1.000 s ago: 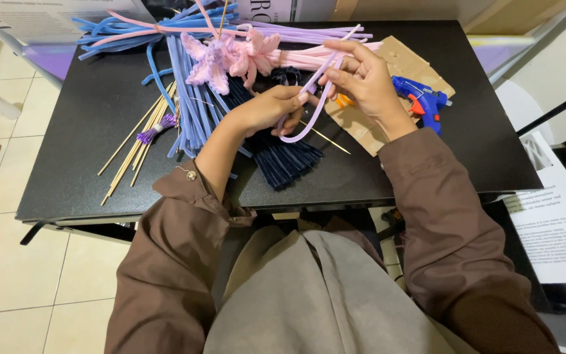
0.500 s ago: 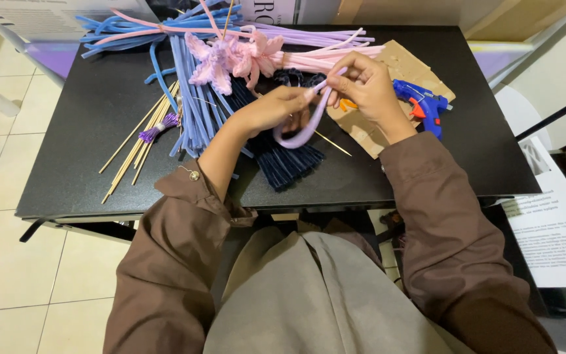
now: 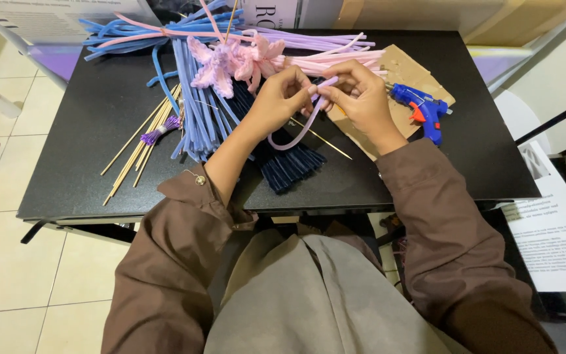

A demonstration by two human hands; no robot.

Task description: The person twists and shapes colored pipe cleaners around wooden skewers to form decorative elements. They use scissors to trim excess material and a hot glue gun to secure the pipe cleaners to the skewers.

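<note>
My left hand [image 3: 278, 99] and my right hand [image 3: 360, 97] meet above the black table [image 3: 99, 164], both pinching one lilac pipe cleaner [image 3: 296, 134] that curves in a loop down below them. Just beyond my fingers lie finished pink and lilac pipe-cleaner flowers [image 3: 234, 60]. A bundle of dark navy pipe cleaners [image 3: 289, 167] lies under my hands, with light blue pipe cleaners [image 3: 194, 111] to the left.
Wooden skewers [image 3: 135, 154], one with a purple tuft, lie at the left. A blue glue gun [image 3: 424, 110] rests on brown cardboard [image 3: 414, 69] at the right. Pale pink and lilac pipe cleaners [image 3: 335, 56] lie at the back. Printed papers [image 3: 561, 236] sit right of the table.
My hands have come closer together, and the lilac pipe cleaner has bent into a tighter loop between them.
</note>
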